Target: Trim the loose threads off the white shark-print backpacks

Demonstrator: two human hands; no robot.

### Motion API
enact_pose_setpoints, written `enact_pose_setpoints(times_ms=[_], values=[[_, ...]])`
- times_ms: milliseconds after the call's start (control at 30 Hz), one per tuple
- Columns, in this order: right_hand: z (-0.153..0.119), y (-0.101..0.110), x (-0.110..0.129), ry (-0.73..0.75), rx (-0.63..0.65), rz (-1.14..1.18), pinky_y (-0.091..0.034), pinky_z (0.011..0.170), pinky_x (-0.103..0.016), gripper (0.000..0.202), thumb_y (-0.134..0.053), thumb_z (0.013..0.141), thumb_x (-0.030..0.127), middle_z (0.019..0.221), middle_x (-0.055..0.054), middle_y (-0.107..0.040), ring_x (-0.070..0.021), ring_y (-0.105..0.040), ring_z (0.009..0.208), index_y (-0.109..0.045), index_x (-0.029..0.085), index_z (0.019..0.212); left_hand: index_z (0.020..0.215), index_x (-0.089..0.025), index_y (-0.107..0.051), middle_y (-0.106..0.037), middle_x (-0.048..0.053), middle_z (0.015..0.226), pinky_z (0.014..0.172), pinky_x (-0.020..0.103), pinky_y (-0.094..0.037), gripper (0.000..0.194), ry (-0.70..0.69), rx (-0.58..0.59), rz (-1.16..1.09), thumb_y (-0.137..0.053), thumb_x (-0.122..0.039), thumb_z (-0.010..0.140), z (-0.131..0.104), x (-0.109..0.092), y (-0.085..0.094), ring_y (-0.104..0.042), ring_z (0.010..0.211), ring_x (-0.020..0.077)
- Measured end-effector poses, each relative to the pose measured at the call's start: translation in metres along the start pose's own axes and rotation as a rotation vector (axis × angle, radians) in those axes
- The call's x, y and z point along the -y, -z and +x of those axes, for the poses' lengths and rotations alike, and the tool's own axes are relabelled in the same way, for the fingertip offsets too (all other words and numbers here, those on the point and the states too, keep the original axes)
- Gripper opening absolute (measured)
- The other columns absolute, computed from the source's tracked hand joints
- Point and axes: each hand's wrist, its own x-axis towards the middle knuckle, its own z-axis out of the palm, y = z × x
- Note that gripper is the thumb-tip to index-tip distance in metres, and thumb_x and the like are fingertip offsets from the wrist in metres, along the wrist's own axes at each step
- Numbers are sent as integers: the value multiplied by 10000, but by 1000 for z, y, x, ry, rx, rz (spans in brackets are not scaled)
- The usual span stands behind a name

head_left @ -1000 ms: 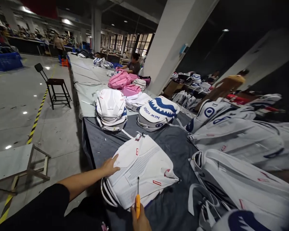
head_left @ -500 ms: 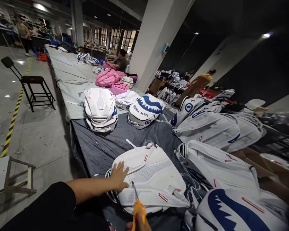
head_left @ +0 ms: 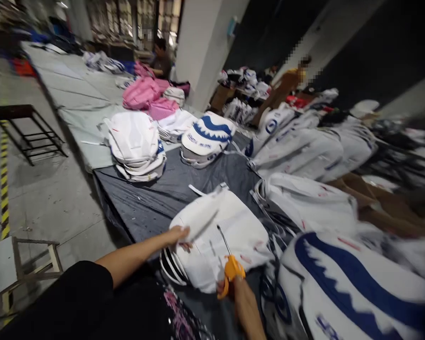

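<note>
A white backpack [head_left: 230, 222] lies on the dark-covered table in front of me, its strap side up and blurred by motion. My left hand [head_left: 179, 236] is closed on its left part, fingers curled over what looks like a shoulder strap. In my right hand [head_left: 242, 295] is a pair of scissors [head_left: 233, 269] with orange handles. Their blades point up and away, over the lower middle of the backpack; whether they touch it I cannot tell.
A stack of white backpacks [head_left: 136, 141] and a blue-toothed white backpack [head_left: 207, 137] stand farther back. More white backpacks [head_left: 361, 283] crowd the right side. Pink bags [head_left: 141, 92] lie beyond, near a seated person [head_left: 161, 59]. Stools [head_left: 24, 127] stand left of the table.
My left hand has gone from lying flat on the backpack to gripping it. The scissors have moved right and up over the backpack. The view has shifted.
</note>
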Motion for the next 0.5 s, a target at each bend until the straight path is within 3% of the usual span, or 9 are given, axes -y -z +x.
enact_pose_setpoints(times_ms=[67, 133, 233, 333, 433, 500], values=[[1, 10, 21, 136, 73, -137, -565, 656, -352, 719, -470, 752, 852, 695, -49, -660, -221, -644, 631, -644, 193, 982, 1163, -84, -615, -702, 135, 1025, 682, 309, -563, 569, 103, 52, -124, -319, -547, 1015, 5, 5, 2, -684, 791, 169], [6, 19, 33, 139, 162, -268, -535, 633, -317, 673, -422, 836, 776, 676, -36, -638, -194, -616, 614, -635, 167, 1026, 1162, -65, -615, -722, 173, 1024, 610, 246, -530, 680, 190, 71, -228, -171, -561, 1023, 16, 9, 3, -700, 765, 161], [25, 27, 47, 27, 214, -394, -488, 546, -281, 626, -339, 918, 677, 663, -13, -620, -175, -596, 560, -587, 140, 1125, 1191, -82, -607, -730, 164, 1086, 618, 201, -514, 634, 253, 63, -363, -270, -586, 1006, 30, 11, 6, -714, 794, 146], [65, 37, 75, 36, 71, -683, -479, 591, -285, 612, -248, 987, 586, 727, -70, -660, -191, -627, 617, -602, 103, 1119, 1163, -61, -627, -752, 169, 955, 596, 226, -508, 641, 306, 104, -518, -361, -613, 976, 31, 11, 10, -697, 658, 153], [110, 45, 110, 21, -212, -1047, -476, 806, -337, 592, -237, 1029, 478, 1062, -232, -682, -278, -659, 997, -602, 37, 1180, 1190, -89, -647, -745, 128, 788, 545, 239, -485, 696, 330, 213, -583, -267, -633, 981, 29, 11, 17, -669, 571, 162], [128, 42, 123, -2, -227, -1113, -453, 865, -360, 601, -256, 1032, 477, 1176, -279, -643, -311, -620, 1111, -586, 15, 1229, 1197, -114, -660, -733, 105, 742, 531, 242, -478, 705, 351, 277, -590, -232, -631, 982, 31, 12, 21, -660, 556, 165]])
